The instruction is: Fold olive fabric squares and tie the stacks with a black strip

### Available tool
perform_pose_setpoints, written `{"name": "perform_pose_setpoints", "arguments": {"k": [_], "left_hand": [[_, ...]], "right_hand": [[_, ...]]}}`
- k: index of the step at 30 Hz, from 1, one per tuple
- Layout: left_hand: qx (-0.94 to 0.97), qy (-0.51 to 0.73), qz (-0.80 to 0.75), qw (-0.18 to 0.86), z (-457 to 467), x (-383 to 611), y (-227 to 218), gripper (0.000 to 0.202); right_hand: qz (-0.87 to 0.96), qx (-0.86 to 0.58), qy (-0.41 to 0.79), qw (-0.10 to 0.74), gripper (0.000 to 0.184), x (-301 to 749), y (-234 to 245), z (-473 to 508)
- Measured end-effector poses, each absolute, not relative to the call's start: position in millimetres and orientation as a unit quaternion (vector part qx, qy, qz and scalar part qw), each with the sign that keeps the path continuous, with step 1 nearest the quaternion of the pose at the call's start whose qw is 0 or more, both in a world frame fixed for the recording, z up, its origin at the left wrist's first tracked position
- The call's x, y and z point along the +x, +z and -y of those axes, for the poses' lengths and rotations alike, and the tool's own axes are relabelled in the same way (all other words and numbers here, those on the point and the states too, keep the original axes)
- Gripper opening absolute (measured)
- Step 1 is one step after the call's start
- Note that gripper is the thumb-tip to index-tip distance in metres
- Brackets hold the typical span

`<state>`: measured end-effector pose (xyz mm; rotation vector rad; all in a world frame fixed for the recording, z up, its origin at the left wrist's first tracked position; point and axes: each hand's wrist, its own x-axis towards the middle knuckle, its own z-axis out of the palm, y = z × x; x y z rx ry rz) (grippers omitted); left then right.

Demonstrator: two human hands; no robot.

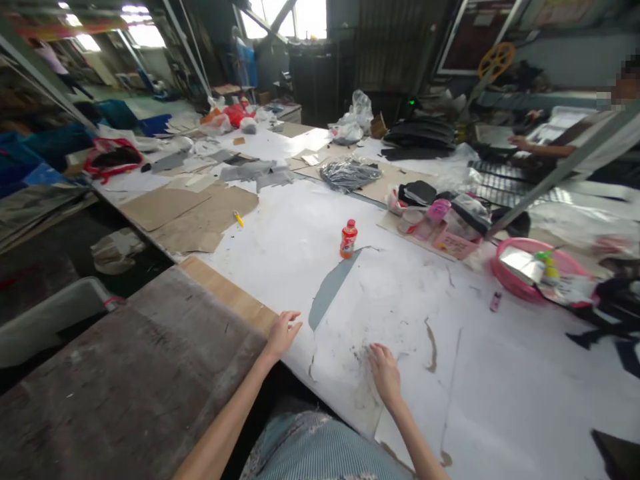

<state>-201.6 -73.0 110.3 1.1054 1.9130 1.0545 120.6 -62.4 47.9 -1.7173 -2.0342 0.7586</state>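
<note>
My left hand (284, 332) is over the near edge of the white-covered table (270, 233), beside a wooden strip (227, 290). Its fingers are apart and hold nothing. My right hand (385, 373) is low over the white surface, close to some dark smudges. Loosely bent, its fingers show nothing in them. Beyond both hands stands a small red-orange bottle (349, 240) with a red cap, upright. A grey patch (333, 290) shows through the torn white covering between the bottle and my hands.
Brown cardboard (200, 213) and a yellow cutter (239, 219) lie to the left. A pink basket (540, 273) and a pink box (453, 243) stand right. Farther back sits a plastic-wrapped black bundle (350, 175). A person's arm (545, 148) shows at far right, behind a slanting pole (560, 177).
</note>
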Motion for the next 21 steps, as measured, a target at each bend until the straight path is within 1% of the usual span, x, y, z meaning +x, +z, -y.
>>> {"name": "perform_pose_setpoints", "arguments": {"k": [3, 7, 12, 14, 16, 18, 21], "left_hand": [[0.441, 0.377, -0.751, 0.315, 30.6, -205.9, 97.9, 0.029], [0.479, 0.310, -0.780, 0.257, -37.1, -227.1, 84.9, 0.041], [0.491, 0.263, -0.811, 0.177, -132.1, -261.6, 58.4, 0.065], [0.497, 0.205, -0.834, 0.126, -161.0, -274.3, 42.5, 0.076], [0.511, 0.127, -0.847, 0.073, -180.1, -284.4, 26.0, 0.083], [0.531, 0.093, -0.841, 0.041, -189.8, -291.1, 12.3, 0.081], [0.578, 0.122, -0.806, 0.028, -193.0, -295.9, 1.2, 0.065]], "right_hand": [[0.719, -0.613, 0.273, 0.181, 0.034, 120.0, 51.1, 35.1], [0.701, -0.642, 0.256, 0.176, 0.036, 131.1, 50.1, -6.5], [0.680, -0.690, 0.185, 0.163, 0.036, 140.3, 58.3, -92.4], [0.686, -0.694, 0.155, 0.153, 0.036, 134.2, 61.7, -143.9], [0.693, -0.694, 0.128, 0.146, 0.038, 121.0, 62.9, -203.2], [0.696, -0.695, 0.105, 0.143, 0.044, 102.0, 60.5, -264.0], [0.688, -0.707, 0.084, 0.139, 0.055, 71.2, 46.5, -340.2]]}}
